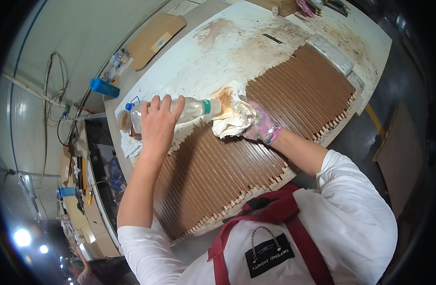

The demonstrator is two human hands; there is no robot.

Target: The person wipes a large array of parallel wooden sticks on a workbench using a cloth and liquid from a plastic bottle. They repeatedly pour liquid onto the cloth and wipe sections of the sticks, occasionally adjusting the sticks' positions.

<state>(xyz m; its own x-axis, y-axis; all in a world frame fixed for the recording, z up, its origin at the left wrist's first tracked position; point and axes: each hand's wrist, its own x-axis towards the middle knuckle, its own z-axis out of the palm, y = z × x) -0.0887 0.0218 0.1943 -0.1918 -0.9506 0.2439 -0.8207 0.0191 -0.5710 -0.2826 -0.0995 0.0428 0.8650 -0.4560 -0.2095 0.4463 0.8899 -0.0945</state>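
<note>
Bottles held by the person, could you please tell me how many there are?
1: a clear plastic bottle in the left hand, which partly covers it; the right hand holds a stained white cloth.

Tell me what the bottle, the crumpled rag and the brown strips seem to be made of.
The bottle: likely clear, glossy plastic; it is see-through. The rag: soft, matte fabric, judging by its loose folds and brown stain. The brown strips: possibly wood, stained or varnished, given their pale ends and sheen.

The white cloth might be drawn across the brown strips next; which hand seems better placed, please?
Probably the right hand: it holds the cloth over the strips, while the left hand grips the bottle.
</note>
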